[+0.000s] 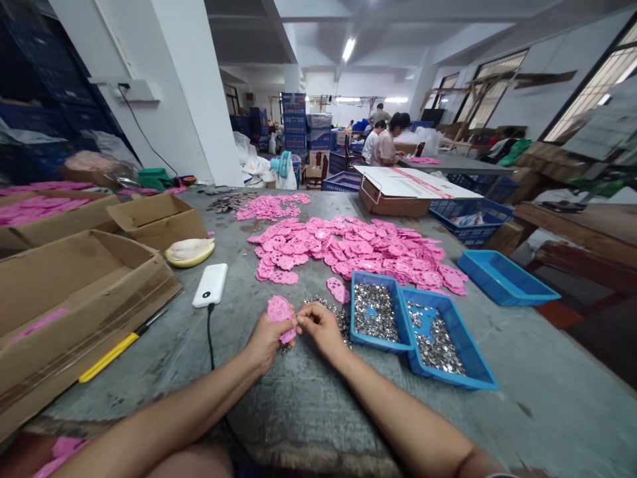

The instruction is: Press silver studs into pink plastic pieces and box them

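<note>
My left hand (266, 338) is closed on a pink plastic piece (279, 311), held just above the grey table (308, 398). My right hand (321, 326) meets it from the right, fingertips pinched at the piece's edge; whatever small thing they hold is too small to name. A loose scatter of small silver metal parts (334, 311) lies just behind my right hand. A big heap of pink pieces (358, 252) spreads across the table's middle. Two blue trays (378, 317) (440, 338) full of silver parts stand right of my hands.
Open cardboard boxes (74, 292) (156, 219) line the left side, one with pink pieces (34, 209). A white power bank (210, 285), a yellow knife (112, 355) and a yellow dish (190, 252) lie near them. An empty blue tray (505, 279) sits right. People (385, 143) work at a far table.
</note>
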{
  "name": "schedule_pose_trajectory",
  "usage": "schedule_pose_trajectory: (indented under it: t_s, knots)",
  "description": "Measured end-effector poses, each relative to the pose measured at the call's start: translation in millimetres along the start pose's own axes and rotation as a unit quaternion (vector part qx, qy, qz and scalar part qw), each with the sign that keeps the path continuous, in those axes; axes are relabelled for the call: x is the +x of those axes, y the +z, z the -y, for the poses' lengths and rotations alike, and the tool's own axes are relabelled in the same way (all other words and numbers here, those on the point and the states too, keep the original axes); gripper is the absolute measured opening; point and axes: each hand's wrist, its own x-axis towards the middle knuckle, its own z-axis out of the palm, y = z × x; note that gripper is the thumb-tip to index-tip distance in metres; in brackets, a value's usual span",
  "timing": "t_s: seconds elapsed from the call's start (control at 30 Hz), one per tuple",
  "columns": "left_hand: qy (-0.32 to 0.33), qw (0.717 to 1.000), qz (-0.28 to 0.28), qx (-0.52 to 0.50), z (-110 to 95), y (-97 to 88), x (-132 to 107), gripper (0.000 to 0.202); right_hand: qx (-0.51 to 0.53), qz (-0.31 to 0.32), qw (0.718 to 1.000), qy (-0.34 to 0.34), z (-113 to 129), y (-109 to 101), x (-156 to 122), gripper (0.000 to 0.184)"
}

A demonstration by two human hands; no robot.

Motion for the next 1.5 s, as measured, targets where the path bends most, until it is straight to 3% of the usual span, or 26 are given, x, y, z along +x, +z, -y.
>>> schedule_pose_trajectory:
  t_s: [0.27, 0.53, 0.67, 0.83, 0.97, 1.2, 1.5]
  knots:
    - [0.022, 0.999, 0.01, 0.039, 3.1, -1.9, 2.6, 0.048, 0.014, -0.007, 0.999, 0.037, -2.6, 3.0, 0.8, 0.019]
    - [0.042, 0.997, 0.008, 0.07, 0.2, 2.4, 1.4, 0.036, 0.018, 0.047, 0.998, 0.038, 8.2, -2.1, -0.3, 0.028]
    - [0.016, 0.997, -0.005, 0.074, 0.3, 3.6, 3.5, 0.034, 0.0, 0.066, 0.998, 0.017, 11.3, -7.0, 2.9, 0.027]
    - [0.011, 0.997, 0.066, 0.029, -2.1, 2.7, 1.1, 0.038, 0.004, 0.079, 0.997, 0.001, 16.4, -12.1, 4.3, 0.025]
    - [-0.045, 0.989, 0.143, -0.021, -6.8, 2.2, -0.4, 0.03, 0.005, 0.093, 0.996, 0.0, 25.9, -17.1, 4.0, 0.024]
    - [-0.086, 0.984, 0.157, 0.004, -11.3, 2.3, -2.8, 0.078, -0.07, 0.158, 0.983, -0.056, 41.0, -23.7, 2.4, 0.025]
    - [-0.081, 0.983, 0.16, 0.043, -11.1, 2.4, -5.1, 0.087, -0.095, 0.181, 0.976, -0.079, 43.1, -23.6, 0.2, 0.022]
